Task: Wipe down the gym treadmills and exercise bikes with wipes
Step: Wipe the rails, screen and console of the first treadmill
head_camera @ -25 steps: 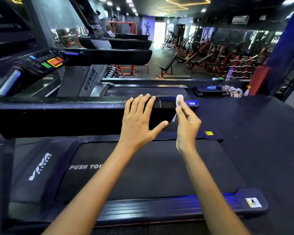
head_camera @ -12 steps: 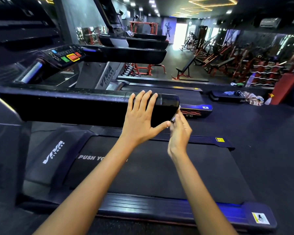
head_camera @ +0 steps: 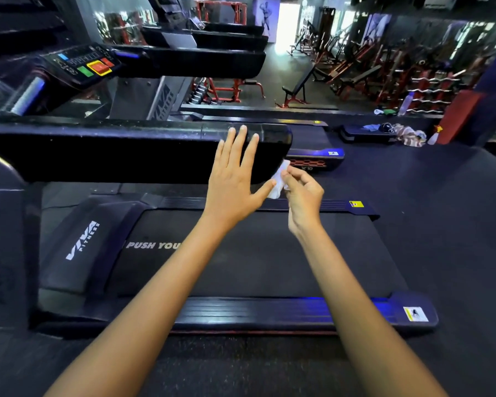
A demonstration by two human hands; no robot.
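A black treadmill stands in front of me, its wide handrail (head_camera: 126, 150) running from the left to a rounded end. My left hand (head_camera: 235, 179) lies flat with straight fingers against the side of the handrail near that end. My right hand (head_camera: 301, 193) pinches a small white wipe (head_camera: 279, 180) just below the rail's rounded end, beside my left thumb. The running belt (head_camera: 255, 262), printed "PUSH YOU", lies under both arms.
A second treadmill with a console (head_camera: 83, 64) stands behind on the left. Cloths and small items (head_camera: 398, 133) lie on a low step at the right. A clear bottle (head_camera: 406, 103), benches and red weight racks (head_camera: 398, 78) fill the far room.
My right hand has dropped from the top corner of the handrail's end to just under it, with the wipe showing again. My left hand stays flat on the rail. The camera tilted down.
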